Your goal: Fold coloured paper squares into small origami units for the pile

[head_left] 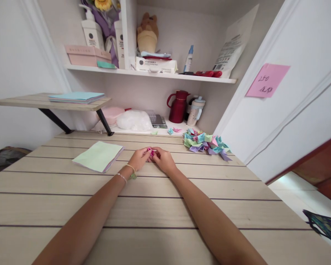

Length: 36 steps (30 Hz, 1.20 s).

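Note:
Over the middle of the table, my left hand (139, 158) and my right hand (163, 159) meet around a small folded piece of magenta paper (152, 152). Fingers of both hands pinch it and cover most of it, so its exact shape cannot be made out. Left of my hands lies a stack of square paper (98, 156) with a pale green sheet on top. To the right sits a heap of folded paper pieces (201, 141) in blue, green, pink and purple.
A raised wooden shelf (30, 100) on black brackets holds more blue paper (76, 96) at the left. Behind the table stand a dark red jug (178, 107), a speckled cup (195, 112) and a white plastic bag (134, 120). Two loose folded pieces lie near the back edge.

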### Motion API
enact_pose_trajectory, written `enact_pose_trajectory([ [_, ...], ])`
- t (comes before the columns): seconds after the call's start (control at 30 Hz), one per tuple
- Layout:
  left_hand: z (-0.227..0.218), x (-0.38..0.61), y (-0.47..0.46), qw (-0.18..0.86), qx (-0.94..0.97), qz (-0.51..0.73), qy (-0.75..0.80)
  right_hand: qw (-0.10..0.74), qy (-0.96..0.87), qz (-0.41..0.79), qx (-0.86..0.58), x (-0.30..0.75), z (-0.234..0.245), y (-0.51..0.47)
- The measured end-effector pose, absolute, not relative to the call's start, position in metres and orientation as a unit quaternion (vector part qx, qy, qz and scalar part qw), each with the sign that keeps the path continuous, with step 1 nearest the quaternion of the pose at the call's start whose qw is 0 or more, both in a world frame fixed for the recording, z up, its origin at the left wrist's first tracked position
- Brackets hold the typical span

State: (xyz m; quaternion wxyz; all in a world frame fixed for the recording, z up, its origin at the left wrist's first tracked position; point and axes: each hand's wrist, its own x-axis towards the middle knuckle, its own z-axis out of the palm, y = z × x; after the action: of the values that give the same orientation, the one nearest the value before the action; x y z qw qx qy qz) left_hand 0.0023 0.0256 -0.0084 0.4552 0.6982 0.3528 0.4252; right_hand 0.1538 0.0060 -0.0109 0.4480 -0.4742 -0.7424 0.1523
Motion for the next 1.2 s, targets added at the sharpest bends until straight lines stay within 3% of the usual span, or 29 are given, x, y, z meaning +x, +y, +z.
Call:
enact_pose_trajectory([
  [0.17, -0.01, 0.003, 0.022, 0.416, 0.727, 0.42, 0.349, 0.514, -0.649, 0.282, -0.484, 0.158, -0.013, 0.01],
  [0.3, -0.006, 0.004, 0.02, 0.445, 0.696, 0.455, 0.331, 0.549, -0.577, 0.427, -0.428, 0.161, -0.015, 0.016],
  [0.47, -0.002, 0.003, 0.023, 0.473, 0.653, 0.494, 0.325, 0.557, -0.54, 0.499, -0.386, 0.163, -0.014, 0.017],
  [0.77, -0.001, -0.002, 0.024, 0.505, 0.603, 0.52, 0.333, 0.568, -0.537, 0.533, -0.324, 0.164, -0.009, 0.012],
  [1.2, -0.007, 0.002, 0.024, 0.477, 0.652, 0.457, 0.374, 0.535, -0.562, 0.502, -0.383, 0.164, -0.017, 0.019],
])
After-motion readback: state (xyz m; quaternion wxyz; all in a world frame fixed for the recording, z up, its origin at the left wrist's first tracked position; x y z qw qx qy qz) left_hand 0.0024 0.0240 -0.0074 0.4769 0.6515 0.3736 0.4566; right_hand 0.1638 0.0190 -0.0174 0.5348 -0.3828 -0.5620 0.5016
